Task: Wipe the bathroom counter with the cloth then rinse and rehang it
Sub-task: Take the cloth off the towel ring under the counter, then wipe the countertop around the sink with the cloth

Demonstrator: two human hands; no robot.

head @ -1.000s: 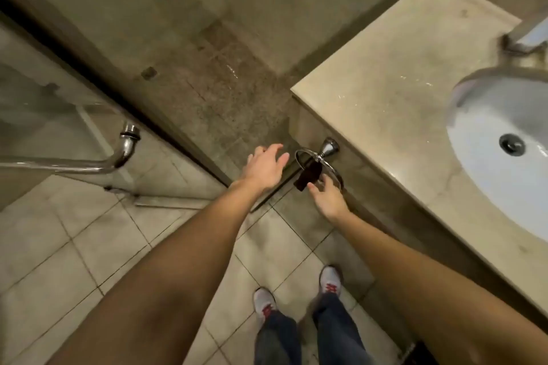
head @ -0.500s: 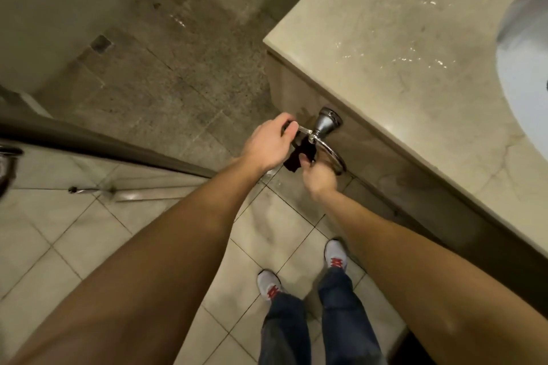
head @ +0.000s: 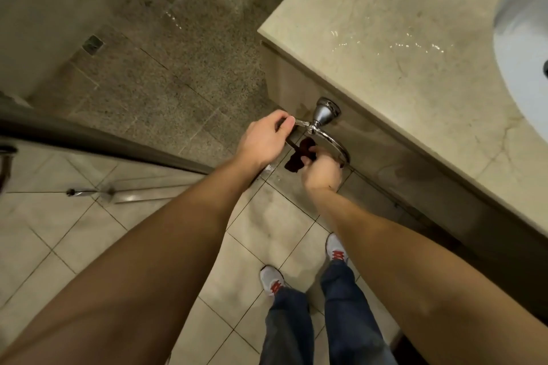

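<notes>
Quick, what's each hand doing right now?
Left hand: closed on the towel ring.
Right hand: closed, holding the dark cloth.

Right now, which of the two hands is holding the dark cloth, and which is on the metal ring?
The right hand pinches the dark cloth hanging at the towel ring. The left hand holds no cloth; its fingers grip the ring's chrome bar beside the mount.

— Where is there free room?
— Lower centre, over the tiled floor (head: 154, 216).
— What stands in the way?
— The surface (head: 385, 38) edge upper right; the towel ring (head: 329, 135) juts out; the dark rail (head: 89, 136) crosses left.
</notes>
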